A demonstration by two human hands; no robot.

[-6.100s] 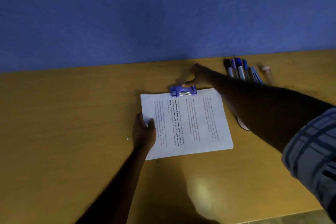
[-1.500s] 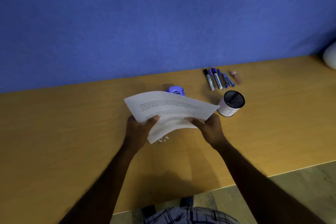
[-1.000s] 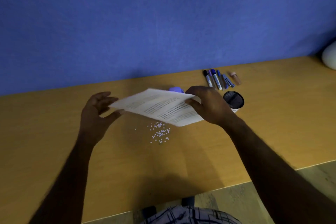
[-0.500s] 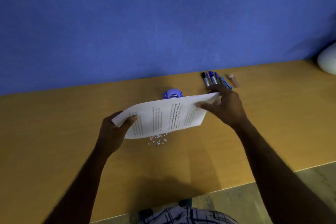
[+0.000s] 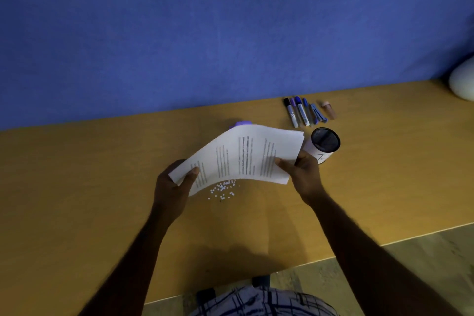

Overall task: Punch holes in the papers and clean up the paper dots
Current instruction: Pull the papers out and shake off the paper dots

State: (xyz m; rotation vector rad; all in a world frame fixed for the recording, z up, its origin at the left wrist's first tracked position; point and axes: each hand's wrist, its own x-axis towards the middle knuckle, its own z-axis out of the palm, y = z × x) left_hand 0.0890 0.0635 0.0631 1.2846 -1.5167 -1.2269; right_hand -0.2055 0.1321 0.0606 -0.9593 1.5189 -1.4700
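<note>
Blue wall stands behind the papers, and a yellow wooden desk spreads beneath them. The papers, a printed stack, hang bowed above the desk. The left hand pinches their lower left corner, thumb on top, and the right hand grips their right edge. A black mesh cup stands just right of the papers. Markers lie beyond their right end, a purple hole punch peeks over their far edge, and white paper dots lie scattered under their near edge.
</note>
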